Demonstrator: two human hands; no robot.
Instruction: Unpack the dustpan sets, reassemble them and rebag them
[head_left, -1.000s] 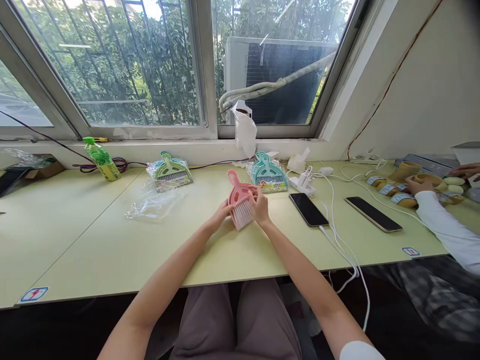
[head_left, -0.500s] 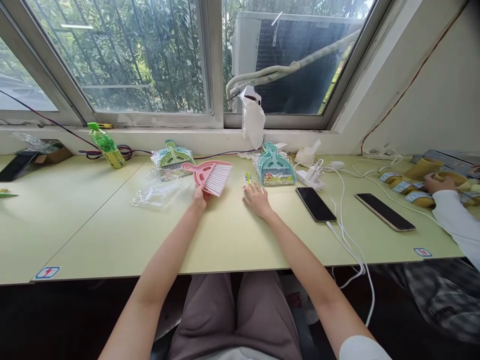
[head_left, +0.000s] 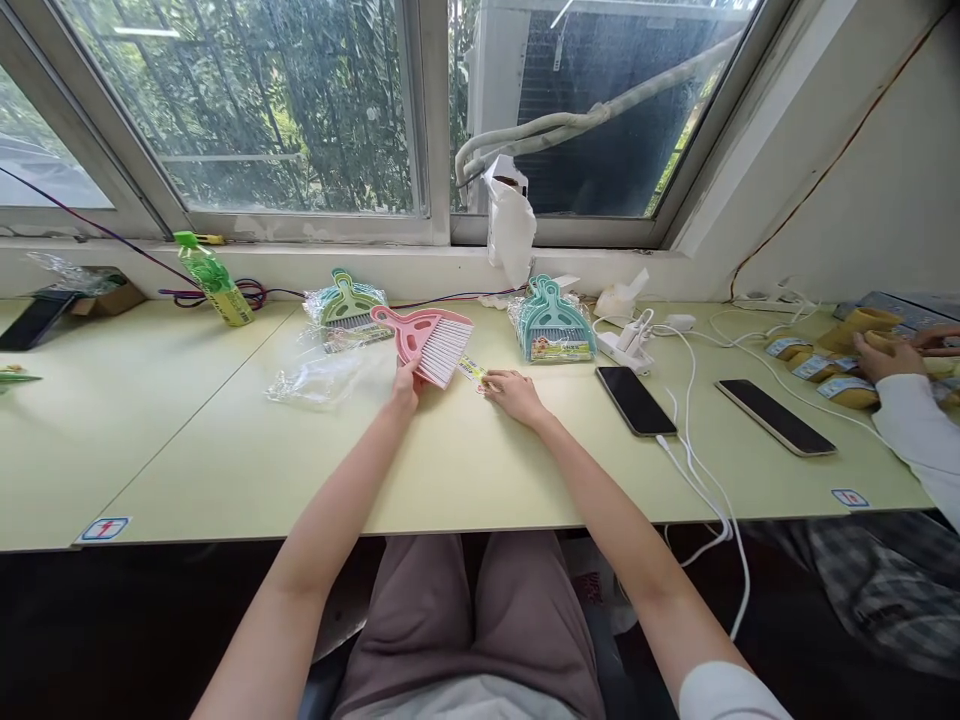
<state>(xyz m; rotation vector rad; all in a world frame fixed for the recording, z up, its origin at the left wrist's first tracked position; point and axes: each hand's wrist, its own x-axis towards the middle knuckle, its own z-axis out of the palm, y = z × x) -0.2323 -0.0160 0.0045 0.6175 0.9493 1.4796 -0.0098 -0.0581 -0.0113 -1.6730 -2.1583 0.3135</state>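
My left hand is closed on a pink mini dustpan and brush set, tilted with its pale bristles toward the right. To the right, my right hand pinches a small yellow-green printed label card close to the tabletop. The card's left end is near the bristles; I cannot tell whether they touch. Behind my right hand lies a teal dustpan and brush set in clear wrapping. A green wrapped set lies behind the pink one, with a crumpled clear plastic bag in front of it.
A green-capped bottle stands at the back left. At right are a black phone, a second phone, a white power strip and white cables. A co-worker's hand handles yellow rolls at the far right.
The label card now sticks out left of my right hand, turned toward the pink set. My left hand has shifted the pink set slightly right. The view has moved a little.
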